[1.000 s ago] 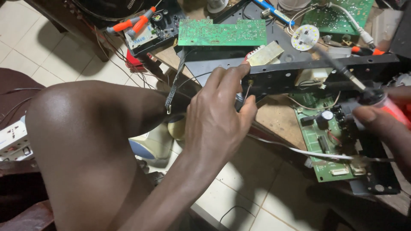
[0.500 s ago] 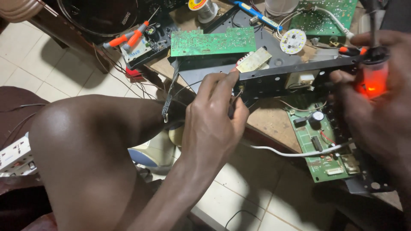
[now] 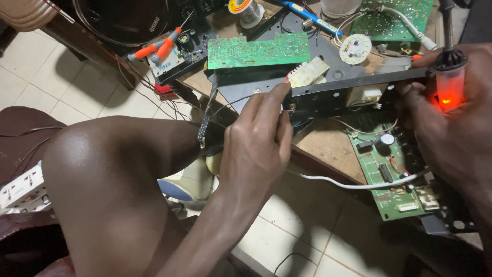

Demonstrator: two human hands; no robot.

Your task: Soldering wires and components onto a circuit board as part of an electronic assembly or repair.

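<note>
My left hand (image 3: 259, 138) pinches the left end of a long black metal chassis panel (image 3: 359, 90) that lies across the workbench. My right hand (image 3: 453, 131) grips a tool with a glowing red translucent handle (image 3: 449, 90) and also steadies the panel's right end; the tool's dark shaft points up out of the picture. A green circuit board (image 3: 259, 51) lies just behind the panel. A second green board (image 3: 389, 172) sits at the bench's near edge under my right hand. My bare knee (image 3: 107, 169) fills the lower left.
Orange-handled pliers (image 3: 156, 48) rest on a small device at the bench's left corner. A round white LED disc (image 3: 355, 47), a solder spool (image 3: 241, 7) and a blue tool (image 3: 307, 15) lie farther back. A white cable (image 3: 348, 183) hangs off the bench. A white power strip (image 3: 20, 187) sits far left.
My right hand has risen from the near green board to the panel's right end, turning the red-handled tool upright. The left hand has kept its grip on the panel's left end.
</note>
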